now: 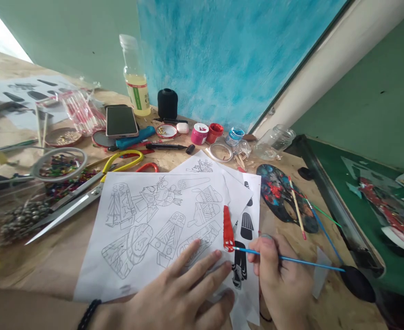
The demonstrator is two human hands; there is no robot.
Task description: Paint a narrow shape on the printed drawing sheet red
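My right hand [280, 275] pinches a thin blue paintbrush [301, 261] near its front end. The brush tip touches the lower end of a red-painted strip shape [227, 227] on paper; small white patches show there. My left hand [191, 293] lies flat with fingers spread on a white sheet of line drawings [95, 256], its fingertips close to the red shape. Beneath and to the right, another sheet [255, 284] carries black printed shapes. A dark paint palette [273, 206], smeared with red and blue, lies beyond my right hand.
Large yellow-handled scissors [81, 199] lie left of the sheets, by a tape roll [60, 164]. Behind stand pink [199, 135], red [215, 133] and blue [235, 136] paint jars, a phone [121, 121] and a bottle [137, 87]. A glass jar [280, 137] lies back right.
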